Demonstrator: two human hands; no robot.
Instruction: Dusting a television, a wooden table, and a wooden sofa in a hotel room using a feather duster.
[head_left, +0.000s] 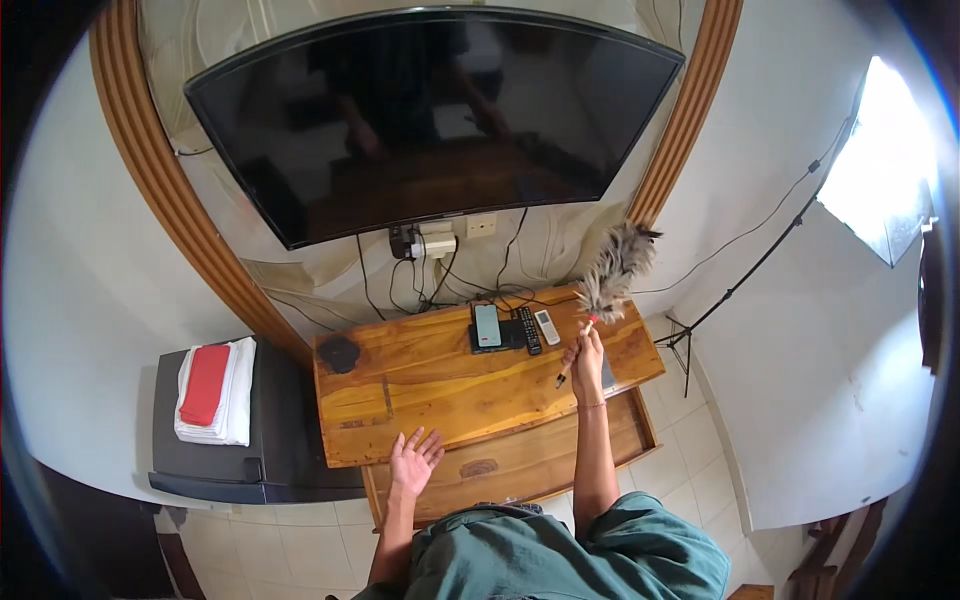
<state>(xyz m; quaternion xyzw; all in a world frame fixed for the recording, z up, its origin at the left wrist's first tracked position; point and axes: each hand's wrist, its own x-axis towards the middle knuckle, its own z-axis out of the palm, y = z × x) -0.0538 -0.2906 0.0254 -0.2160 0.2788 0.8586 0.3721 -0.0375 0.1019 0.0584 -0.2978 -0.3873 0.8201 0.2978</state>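
Note:
My right hand grips the handle of a feather duster. Its grey-brown feathers point up and away, over the far right corner of a wooden table. With palm up and fingers apart, my left hand holds nothing near the table's front edge. Below that edge a wooden drawer is pulled out. A smartphone rests on a black box at the back of the tabletop. Beside it lie a black remote control and a white remote control.
A large flat-screen television hangs above the table, with plugs and cables beneath. Left stands a dark mini fridge, topped by folded white towels and a red cloth. A lit softbox on a tripod stand stands right.

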